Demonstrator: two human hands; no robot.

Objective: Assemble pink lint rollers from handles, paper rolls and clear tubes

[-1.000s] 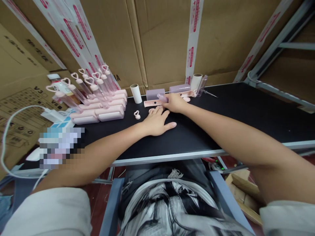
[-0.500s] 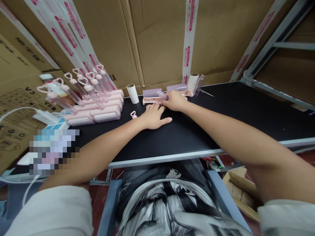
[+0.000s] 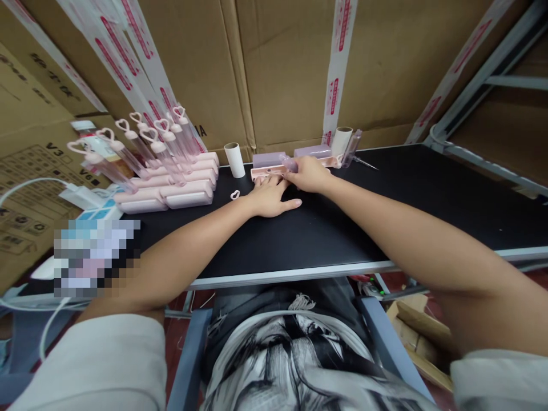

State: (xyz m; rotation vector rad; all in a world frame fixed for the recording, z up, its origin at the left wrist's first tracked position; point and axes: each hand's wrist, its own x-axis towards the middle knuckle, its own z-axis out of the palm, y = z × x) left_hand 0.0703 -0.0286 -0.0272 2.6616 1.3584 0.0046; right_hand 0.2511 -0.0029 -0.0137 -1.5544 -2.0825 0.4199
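While left hand [image 3: 270, 200] lies flat | fingers [image 3: 269, 185] spread | right hand [image 3: 312, 174] grips lilac piece [image 3: 290, 164]

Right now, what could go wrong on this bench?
The small heart-shaped piece lies close to the left wrist; a sideways sweep might knock it away.

The white tube stands upright near the pink tray; a bump could topple it.

The right hand grips a translucent purple piece right beside the left hand; the crowded fingers may jostle the tray.
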